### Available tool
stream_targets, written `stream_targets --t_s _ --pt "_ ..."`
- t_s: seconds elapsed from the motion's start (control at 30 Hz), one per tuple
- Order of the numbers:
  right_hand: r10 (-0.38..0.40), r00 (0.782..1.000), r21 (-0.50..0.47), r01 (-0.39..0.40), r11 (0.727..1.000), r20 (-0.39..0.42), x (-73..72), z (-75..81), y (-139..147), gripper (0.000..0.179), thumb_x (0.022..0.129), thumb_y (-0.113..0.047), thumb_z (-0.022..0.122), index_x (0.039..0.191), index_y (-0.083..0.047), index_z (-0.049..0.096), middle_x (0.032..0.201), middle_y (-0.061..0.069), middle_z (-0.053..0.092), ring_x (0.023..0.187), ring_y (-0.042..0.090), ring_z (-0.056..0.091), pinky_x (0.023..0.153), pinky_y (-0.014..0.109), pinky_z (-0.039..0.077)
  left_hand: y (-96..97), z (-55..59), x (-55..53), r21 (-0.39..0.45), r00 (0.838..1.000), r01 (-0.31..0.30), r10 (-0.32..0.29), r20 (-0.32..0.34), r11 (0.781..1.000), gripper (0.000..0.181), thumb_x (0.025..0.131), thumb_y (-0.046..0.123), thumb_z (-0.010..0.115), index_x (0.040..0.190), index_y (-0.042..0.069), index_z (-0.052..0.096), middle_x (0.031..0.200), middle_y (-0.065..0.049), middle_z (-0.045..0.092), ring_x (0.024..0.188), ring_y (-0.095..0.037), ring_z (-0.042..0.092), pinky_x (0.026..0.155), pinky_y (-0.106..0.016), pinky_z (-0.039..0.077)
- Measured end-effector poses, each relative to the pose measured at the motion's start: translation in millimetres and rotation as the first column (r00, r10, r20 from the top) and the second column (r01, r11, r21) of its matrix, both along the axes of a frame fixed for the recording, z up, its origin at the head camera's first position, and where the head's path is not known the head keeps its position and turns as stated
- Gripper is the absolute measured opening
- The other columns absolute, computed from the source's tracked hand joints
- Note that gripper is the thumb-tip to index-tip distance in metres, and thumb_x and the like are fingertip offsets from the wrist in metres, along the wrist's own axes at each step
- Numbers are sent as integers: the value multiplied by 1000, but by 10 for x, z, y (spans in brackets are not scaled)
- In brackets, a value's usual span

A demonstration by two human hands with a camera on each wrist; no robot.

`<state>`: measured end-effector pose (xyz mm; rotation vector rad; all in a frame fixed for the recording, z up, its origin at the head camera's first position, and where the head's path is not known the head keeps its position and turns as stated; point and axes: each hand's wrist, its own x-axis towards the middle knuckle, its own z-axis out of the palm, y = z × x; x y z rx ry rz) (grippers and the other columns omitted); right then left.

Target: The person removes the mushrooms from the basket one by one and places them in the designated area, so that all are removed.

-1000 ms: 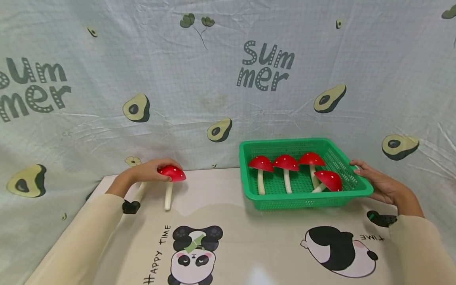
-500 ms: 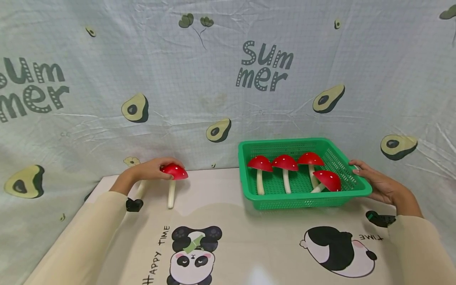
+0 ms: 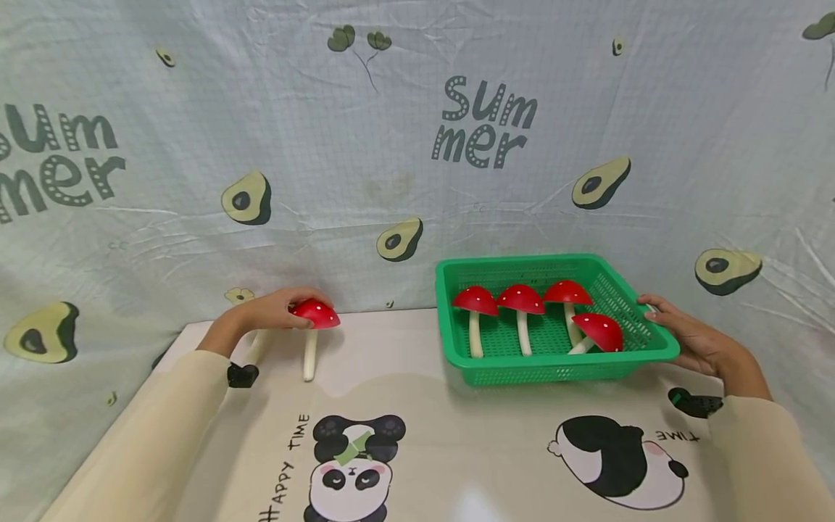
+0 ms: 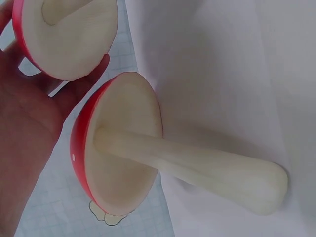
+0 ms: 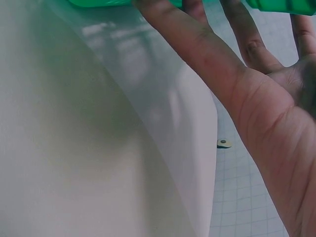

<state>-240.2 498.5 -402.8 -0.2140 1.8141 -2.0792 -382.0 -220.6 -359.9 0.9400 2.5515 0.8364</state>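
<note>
At the back left, my left hand (image 3: 280, 310) grips the red, white-dotted cap of a toy mushroom (image 3: 316, 313), whose pale stem points toward me. In the left wrist view, fingers curl round that cap's edge, with the mushroom's white underside (image 4: 74, 44) showing. A second mushroom (image 4: 123, 153) lies beside it under the wrist; from the head view only its stem (image 3: 259, 346) shows. My right hand (image 3: 698, 341) holds the right end of a green plastic basket (image 3: 561, 370), fingers at its rim. Several red-capped mushrooms (image 3: 520, 299) lie inside the basket.
A pale tablecloth (image 3: 457, 428) with printed pandas covers the table. Right behind the table's back edge hangs a light cloth (image 3: 326, 181) printed with avocados and lettering. A dark band (image 3: 243, 375) sits at the left sleeve's cuff.
My left hand and the mushroom in it have shifted slightly, the stem's end rising a little in the head view. The right hand and basket stay nearly in place.
</note>
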Motion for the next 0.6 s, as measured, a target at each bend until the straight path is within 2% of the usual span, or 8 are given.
stream_targets --t_s 0.1,0.37,0.6 --pt "7 1000 -10 -7 1000 2 -8 5 2 29 112 -16 30 135 -34 35 117 4 61 101 23 70 86 43 60 -18 -17 -21 7 1000 0 0 -10 1000 43 90 25 73 131 15 63 129 -11 58 121 -33 49 91 -37 51" --pt "19 1000 -27 -19 999 5 -9 8 -3 29 112 -16 29 134 -34 36 117 4 61 101 23 70 86 43 60 -28 -6 -21 37 998 -37 35 56 999 44 92 25 71 134 14 61 133 -15 54 122 -36 46 86 -39 54" --pt "18 1000 -32 -18 999 10 4 15 -8 29 112 -16 30 132 -35 39 116 4 60 101 23 70 86 43 60 10 -4 -29 -7 999 -28 28 21 1000 44 92 27 72 134 16 62 132 -13 56 122 -35 48 89 -36 51"
